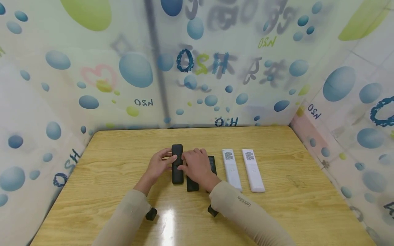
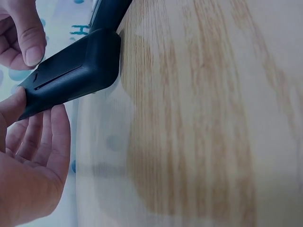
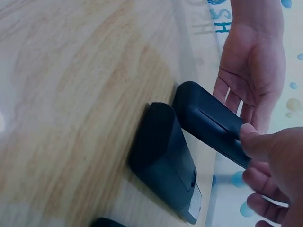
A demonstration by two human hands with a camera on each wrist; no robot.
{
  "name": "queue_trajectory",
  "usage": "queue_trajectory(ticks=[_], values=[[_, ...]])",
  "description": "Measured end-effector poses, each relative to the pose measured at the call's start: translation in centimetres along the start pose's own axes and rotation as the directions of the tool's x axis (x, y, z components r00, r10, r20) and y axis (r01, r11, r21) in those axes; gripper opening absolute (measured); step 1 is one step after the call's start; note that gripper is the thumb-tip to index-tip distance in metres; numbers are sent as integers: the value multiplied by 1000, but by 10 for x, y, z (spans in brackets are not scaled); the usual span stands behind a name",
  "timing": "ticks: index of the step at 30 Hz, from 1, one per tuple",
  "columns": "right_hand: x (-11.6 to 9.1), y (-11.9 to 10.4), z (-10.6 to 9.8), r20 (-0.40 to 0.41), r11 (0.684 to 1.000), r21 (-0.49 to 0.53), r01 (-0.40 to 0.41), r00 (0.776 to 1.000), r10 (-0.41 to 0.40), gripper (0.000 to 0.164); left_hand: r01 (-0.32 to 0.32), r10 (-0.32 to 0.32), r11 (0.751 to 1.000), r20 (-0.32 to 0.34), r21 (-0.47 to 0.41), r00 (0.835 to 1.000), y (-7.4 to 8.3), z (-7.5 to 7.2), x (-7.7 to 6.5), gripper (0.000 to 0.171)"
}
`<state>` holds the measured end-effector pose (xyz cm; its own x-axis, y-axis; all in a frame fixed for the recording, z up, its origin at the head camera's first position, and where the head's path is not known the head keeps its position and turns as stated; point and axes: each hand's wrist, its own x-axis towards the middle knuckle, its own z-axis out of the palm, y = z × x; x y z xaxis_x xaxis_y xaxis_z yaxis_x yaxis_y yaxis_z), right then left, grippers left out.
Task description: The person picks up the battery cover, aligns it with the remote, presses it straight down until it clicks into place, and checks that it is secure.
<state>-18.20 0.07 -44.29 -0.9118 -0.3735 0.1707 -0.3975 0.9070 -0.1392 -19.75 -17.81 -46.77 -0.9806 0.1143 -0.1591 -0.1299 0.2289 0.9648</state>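
Note:
A black remote control (image 1: pixel 177 176) lies back side up between both hands, tilted off the table at one end in the wrist views. My left hand (image 1: pixel 159 164) holds it from the left, thumb on its back and fingers along the side and underneath. From the right, my right hand (image 1: pixel 197 164) grips it too. Its thumb (image 3: pixel 253 139) sits at the notch of the battery cover (image 2: pixel 61 71), with the other fingers curled by the edge. Just right of it lies a second black remote control (image 1: pixel 192 185), partly covered by the right hand.
Another black remote control (image 1: pixel 212 162) shows beyond the right wrist. Two white remote controls (image 1: pixel 232 171) (image 1: pixel 253 171) lie face down farther right on the wooden table (image 1: pixel 292 205). A patterned curtain (image 1: pixel 197 112) hangs behind the table's far edge.

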Motion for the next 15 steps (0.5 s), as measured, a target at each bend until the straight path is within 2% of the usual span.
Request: queue_trajectory(ticks=[7, 15], values=[[1, 2, 0, 48, 999, -35, -27, 998, 29, 45, -29, 29, 1000, 29, -9, 999, -3, -2, 1, 48], [1, 0, -2, 92, 999, -28, -39, 995, 41, 45, -27, 28, 999, 38, -21, 999, -2, -3, -1, 49]])
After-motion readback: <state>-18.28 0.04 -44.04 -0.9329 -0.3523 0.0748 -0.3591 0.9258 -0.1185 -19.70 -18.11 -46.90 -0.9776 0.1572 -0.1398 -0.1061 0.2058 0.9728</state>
